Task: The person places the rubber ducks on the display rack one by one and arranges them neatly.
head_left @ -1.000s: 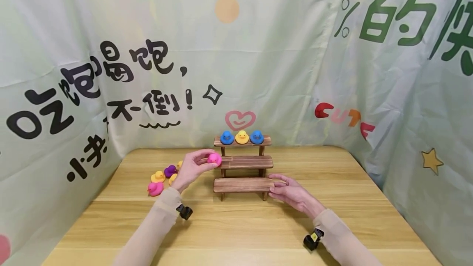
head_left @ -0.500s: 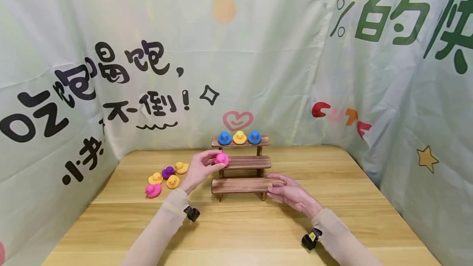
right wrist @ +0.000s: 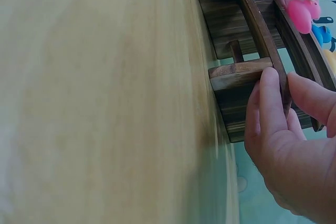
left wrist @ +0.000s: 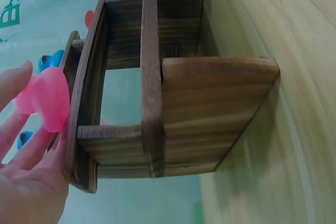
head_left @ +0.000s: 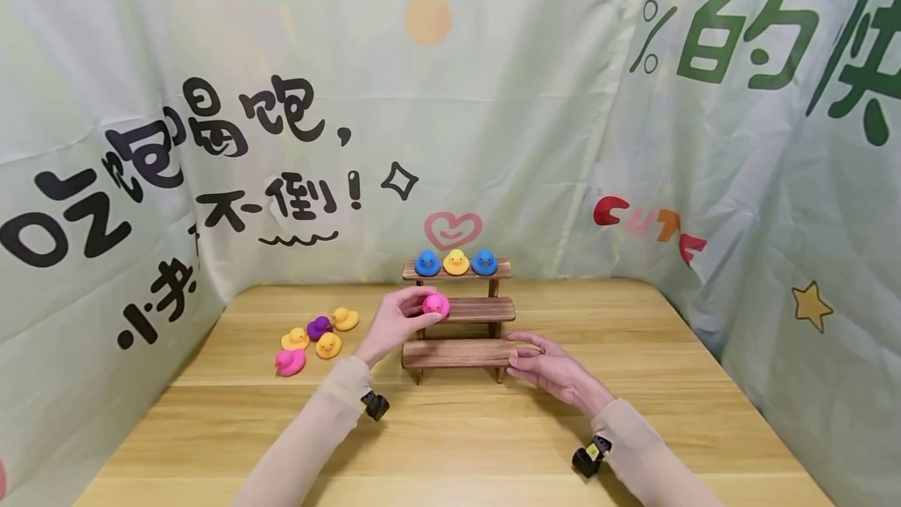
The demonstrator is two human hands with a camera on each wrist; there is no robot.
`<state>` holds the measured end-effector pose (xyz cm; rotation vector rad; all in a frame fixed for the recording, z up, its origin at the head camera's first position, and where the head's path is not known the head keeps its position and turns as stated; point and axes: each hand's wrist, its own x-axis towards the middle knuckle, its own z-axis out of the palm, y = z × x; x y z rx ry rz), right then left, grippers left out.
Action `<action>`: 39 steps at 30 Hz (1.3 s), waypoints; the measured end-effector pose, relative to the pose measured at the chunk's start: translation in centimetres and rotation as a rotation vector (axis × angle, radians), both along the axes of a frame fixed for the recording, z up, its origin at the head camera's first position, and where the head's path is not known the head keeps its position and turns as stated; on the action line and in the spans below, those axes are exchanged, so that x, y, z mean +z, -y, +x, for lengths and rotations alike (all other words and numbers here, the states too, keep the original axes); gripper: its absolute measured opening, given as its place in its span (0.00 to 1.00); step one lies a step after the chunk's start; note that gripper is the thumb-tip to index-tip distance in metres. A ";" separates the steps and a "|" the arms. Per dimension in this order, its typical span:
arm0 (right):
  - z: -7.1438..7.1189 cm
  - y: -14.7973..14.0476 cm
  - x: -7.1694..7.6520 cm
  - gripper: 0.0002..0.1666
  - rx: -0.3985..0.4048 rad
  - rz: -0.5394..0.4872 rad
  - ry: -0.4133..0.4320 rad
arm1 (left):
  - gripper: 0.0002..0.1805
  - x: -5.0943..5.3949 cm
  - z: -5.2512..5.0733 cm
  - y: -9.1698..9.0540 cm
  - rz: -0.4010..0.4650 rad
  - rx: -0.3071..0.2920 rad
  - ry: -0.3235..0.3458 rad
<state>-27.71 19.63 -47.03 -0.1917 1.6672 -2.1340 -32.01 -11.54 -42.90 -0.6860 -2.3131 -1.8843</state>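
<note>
A pink rubber duck [head_left: 436, 305] is pinched between the thumb and fingers of my left hand [head_left: 390, 325]. Hand and duck are at the left part of the middle step of a three-tier wooden display stand [head_left: 457, 350]; whether the duck's base touches the step I cannot tell. My right hand [head_left: 552, 372] grips the right end of the lowest step. In the right wrist view its thumb [right wrist: 312, 95] lies on one face of that board, with fingers on the other. On the top step sit a blue duck [head_left: 427, 263], a yellow duck [head_left: 456, 262] and another blue duck [head_left: 485, 262].
Left of the stand, several loose ducks lie on the wooden table [head_left: 450, 444]: a pink duck [head_left: 290, 362], a purple duck [head_left: 320, 327] and yellow ones, such as this yellow duck [head_left: 328, 346]. A printed cloth [head_left: 507, 139] hangs behind and along both sides.
My left hand has carried the pink duck rightward, from the left end of the middle step to farther along it. The right hand keeps its grip on the lowest step.
</note>
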 end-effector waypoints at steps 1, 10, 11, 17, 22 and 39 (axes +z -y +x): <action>0.0 0.0 0.0 0.35 0.002 -0.001 -0.004 | 0.24 0.0 0.0 -0.1 -0.006 0.000 -0.002; 0.0 0.0 0.1 0.35 -0.004 0.011 0.005 | 0.24 0.4 -0.2 -1.7 -0.067 0.004 -0.038; 0.0 0.0 0.1 0.35 -0.006 0.010 0.008 | 0.24 0.4 -0.2 -1.8 -0.070 0.006 -0.041; 0.2 0.0 0.2 0.36 -0.004 -0.002 0.010 | 0.23 0.6 -0.3 -2.8 -0.085 -0.005 -0.028; 0.2 0.1 0.1 0.35 -0.002 -0.012 0.008 | 0.21 0.7 -0.4 -3.7 -0.084 -0.022 -0.044; -0.2 0.1 0.0 0.35 -0.006 0.001 0.016 | 0.18 1.1 -1.3 -5.7 -0.137 -0.014 -0.113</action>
